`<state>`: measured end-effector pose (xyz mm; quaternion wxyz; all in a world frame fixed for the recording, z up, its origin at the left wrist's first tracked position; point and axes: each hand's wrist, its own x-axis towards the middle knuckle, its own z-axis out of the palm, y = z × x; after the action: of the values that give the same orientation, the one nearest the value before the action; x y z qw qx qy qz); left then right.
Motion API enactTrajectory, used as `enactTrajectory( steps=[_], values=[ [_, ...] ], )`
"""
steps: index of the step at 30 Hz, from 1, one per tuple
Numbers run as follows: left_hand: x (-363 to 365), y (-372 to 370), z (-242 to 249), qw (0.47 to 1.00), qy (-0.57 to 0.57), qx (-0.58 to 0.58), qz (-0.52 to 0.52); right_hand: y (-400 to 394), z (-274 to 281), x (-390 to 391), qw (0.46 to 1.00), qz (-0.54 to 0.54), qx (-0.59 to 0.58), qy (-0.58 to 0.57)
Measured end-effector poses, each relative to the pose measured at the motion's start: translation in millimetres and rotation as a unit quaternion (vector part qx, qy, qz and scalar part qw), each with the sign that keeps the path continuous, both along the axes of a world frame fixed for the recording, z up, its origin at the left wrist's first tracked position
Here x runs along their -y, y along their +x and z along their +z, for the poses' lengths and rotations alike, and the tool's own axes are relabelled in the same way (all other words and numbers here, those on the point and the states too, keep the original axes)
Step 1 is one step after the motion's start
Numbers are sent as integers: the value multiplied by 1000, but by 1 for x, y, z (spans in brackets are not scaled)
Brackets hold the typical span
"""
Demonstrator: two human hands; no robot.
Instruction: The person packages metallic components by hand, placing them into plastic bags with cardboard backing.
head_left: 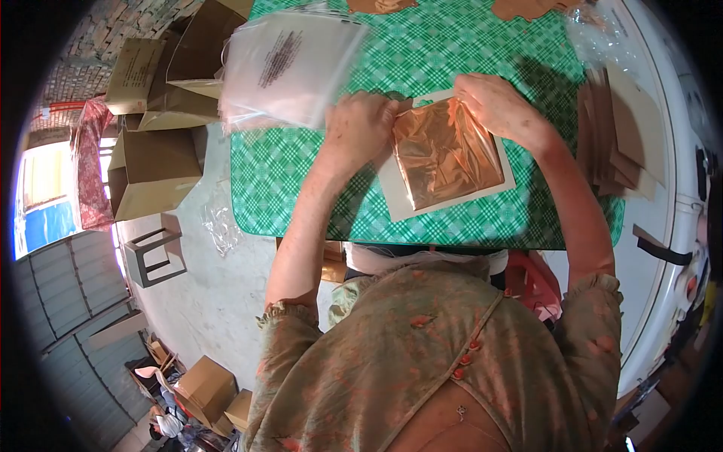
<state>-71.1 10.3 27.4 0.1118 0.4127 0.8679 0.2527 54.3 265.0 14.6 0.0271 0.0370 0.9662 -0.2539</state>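
Note:
A shiny copper-coloured sheet (448, 154) lies creased over a pale flat card (403, 197) on the green checked tablecloth (279, 181). My left hand (359, 124) is closed at the sheet's upper left corner, its fingertips pinching the edge there. At the upper right edge, my right hand (493, 105) has its fingers pressed together on the sheet. The card's border shows around the sheet at the bottom and right. Just beyond my left hand is a stack of clear plastic bags (301, 64) with dark print.
Pale cards (636, 120) and brown sheets (595, 128) are stacked at the table's right edge. Brown pieces (527, 7) and crumpled clear plastic (599, 34) lie at the far side. Open cardboard boxes (158, 166) stand left of the table, near a grey stool frame (156, 252).

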Motion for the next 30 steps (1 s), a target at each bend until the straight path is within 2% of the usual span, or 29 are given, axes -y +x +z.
enactTrajectory(
  steps=[4, 7, 20, 25, 28, 29, 30],
  values=[
    [-2, 3, 16, 999, -41, 20, -5, 1, 1, 3, 1000, -12, -1, -5],
    [-2, -1, 4, 999, -33, 5, -8, 2, 0, 4, 1000, -9, -17, -8],
    [-7, 23, -28, 981, 53, -185, 26, 4, 12, 21, 999, -46, -1, 22],
    [-10, 39, -18, 970, 66, -234, 32, 6, 3, 15, 996, 15, -52, 73],
    [-18, 45, -19, 954, 163, -249, -49, 13, -8, 13, 988, 35, -139, 62],
    [-20, 50, -17, 959, 160, -221, -82, 15, -11, 12, 982, 41, -179, 54],
    [-21, 58, -14, 962, 157, -194, -114, 14, -7, 14, 987, 25, -146, 59]
  ],
)
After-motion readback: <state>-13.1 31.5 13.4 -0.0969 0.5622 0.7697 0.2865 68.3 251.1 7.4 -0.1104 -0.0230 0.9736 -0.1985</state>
